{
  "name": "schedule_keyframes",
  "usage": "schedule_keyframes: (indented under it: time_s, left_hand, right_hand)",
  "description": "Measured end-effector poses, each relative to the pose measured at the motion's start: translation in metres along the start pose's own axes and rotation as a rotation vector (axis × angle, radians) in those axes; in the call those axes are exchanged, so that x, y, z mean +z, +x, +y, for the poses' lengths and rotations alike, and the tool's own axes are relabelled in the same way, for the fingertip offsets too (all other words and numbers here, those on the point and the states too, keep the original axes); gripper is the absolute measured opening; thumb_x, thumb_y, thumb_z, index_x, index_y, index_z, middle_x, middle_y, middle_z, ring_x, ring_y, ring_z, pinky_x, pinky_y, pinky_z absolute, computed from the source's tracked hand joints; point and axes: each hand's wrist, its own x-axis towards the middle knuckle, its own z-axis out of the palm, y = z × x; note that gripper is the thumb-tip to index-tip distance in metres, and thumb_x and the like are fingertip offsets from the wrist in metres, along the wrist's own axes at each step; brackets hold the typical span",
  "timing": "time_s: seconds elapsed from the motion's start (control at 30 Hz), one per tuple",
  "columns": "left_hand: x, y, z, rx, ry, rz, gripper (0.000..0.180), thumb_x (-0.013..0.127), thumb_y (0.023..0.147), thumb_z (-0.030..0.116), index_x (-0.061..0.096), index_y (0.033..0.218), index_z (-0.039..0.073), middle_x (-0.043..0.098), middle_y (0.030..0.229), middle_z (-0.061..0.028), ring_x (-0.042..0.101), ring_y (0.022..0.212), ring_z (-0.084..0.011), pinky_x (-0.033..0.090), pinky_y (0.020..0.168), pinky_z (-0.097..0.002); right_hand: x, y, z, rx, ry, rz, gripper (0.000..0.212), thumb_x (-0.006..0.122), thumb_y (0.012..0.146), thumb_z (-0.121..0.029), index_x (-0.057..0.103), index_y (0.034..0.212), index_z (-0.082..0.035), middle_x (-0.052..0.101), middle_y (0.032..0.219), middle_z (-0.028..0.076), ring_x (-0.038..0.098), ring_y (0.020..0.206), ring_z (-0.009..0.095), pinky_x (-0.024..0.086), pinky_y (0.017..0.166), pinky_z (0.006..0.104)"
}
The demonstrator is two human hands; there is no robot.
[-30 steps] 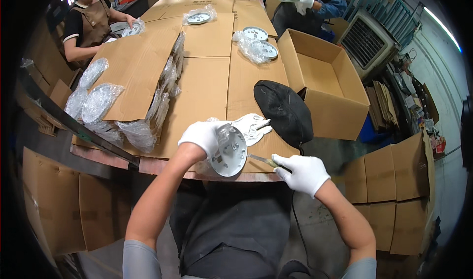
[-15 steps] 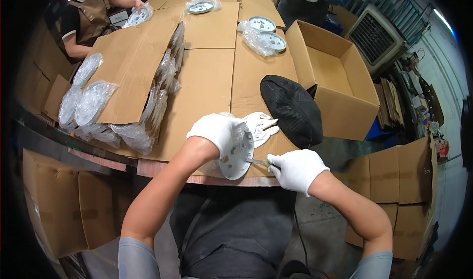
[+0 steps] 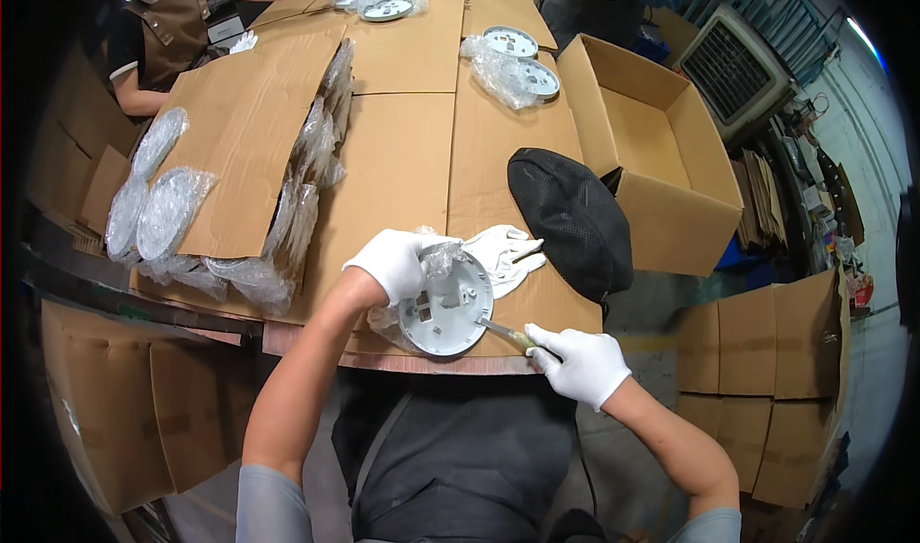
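Note:
My left hand (image 3: 396, 262), in a white glove, grips the top edge of a round grey plastic disc (image 3: 447, 307) with its clear plastic wrap bunched at the rim. The disc stands tilted at the near edge of the cardboard-covered table (image 3: 402, 160), its ribbed back side facing me. In my white-gloved right hand (image 3: 579, 361) I hold a thin metal tool (image 3: 503, 333) whose tip touches the disc's lower right rim. A spare pair of white gloves (image 3: 505, 253) lies just behind the disc.
A black mesh cap (image 3: 569, 217) lies right of the gloves. An open cardboard box (image 3: 644, 150) stands at the right. Bagged discs (image 3: 297, 207) lean along a cardboard sheet at left. Two other people (image 3: 168, 35) work at the far end, with more discs (image 3: 517, 59).
The disc has tipped from facing up in my left hand to standing more upright near the table edge. My right hand has brought the tool tip against its rim.

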Motion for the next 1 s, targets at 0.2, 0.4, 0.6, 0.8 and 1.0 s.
schedule_keyframes:
  time_s: [0.2,0.4,0.6,0.8,1.0]
  left_hand:
    - [0.000,0.000,-0.004,-0.014,0.014,0.006,0.037,0.068,0.088,0.012,0.069,0.125,0.014,0.074,0.099,-0.0125,0.068,0.078,-0.0186,0.055,0.077,-0.0332]
    - [-0.003,-0.007,0.014,-0.004,0.132,0.034,0.037,0.065,0.088,0.013,0.069,0.125,0.015,0.072,0.104,-0.0150,0.070,0.088,-0.0283,0.055,0.082,-0.0347]
    - [0.000,-0.010,0.026,0.115,0.287,0.074,0.044,0.062,0.083,0.006,0.068,0.126,0.017,0.072,0.102,-0.0148,0.070,0.089,-0.0316,0.055,0.081,-0.0365]
    - [0.002,-0.011,0.022,0.149,0.248,0.095,0.044,0.063,0.083,0.005,0.069,0.124,0.017,0.072,0.098,-0.0145,0.070,0.083,-0.0309,0.056,0.077,-0.0366]
    - [0.004,-0.011,0.000,-0.050,-0.041,0.065,0.033,0.062,0.091,0.015,0.070,0.123,0.014,0.072,0.099,-0.0143,0.070,0.082,-0.0248,0.055,0.077,-0.0338]
  right_hand:
    - [0.031,-0.003,0.009,-0.020,0.115,0.122,0.031,0.063,0.093,-0.035,0.069,0.120,-0.021,0.067,0.073,0.008,0.067,0.064,0.027,0.054,0.057,0.0397]
    - [-0.013,0.002,0.002,-0.028,0.078,0.063,0.031,0.061,0.094,-0.036,0.071,0.116,-0.016,0.069,0.074,0.009,0.069,0.068,0.028,0.055,0.062,0.0396]
    - [-0.050,0.022,-0.027,-0.028,-0.128,-0.195,0.029,0.055,0.096,-0.034,0.069,0.110,-0.014,0.071,0.079,0.011,0.070,0.072,0.031,0.055,0.067,0.0431]
    - [-0.052,0.036,-0.036,0.051,-0.161,-0.306,0.030,0.058,0.094,-0.035,0.072,0.112,-0.015,0.071,0.079,0.012,0.069,0.072,0.032,0.055,0.067,0.0425]
    - [-0.007,0.007,-0.008,0.025,0.050,-0.040,0.028,0.059,0.094,-0.034,0.072,0.111,-0.016,0.073,0.084,0.010,0.070,0.076,0.030,0.056,0.069,0.0424]
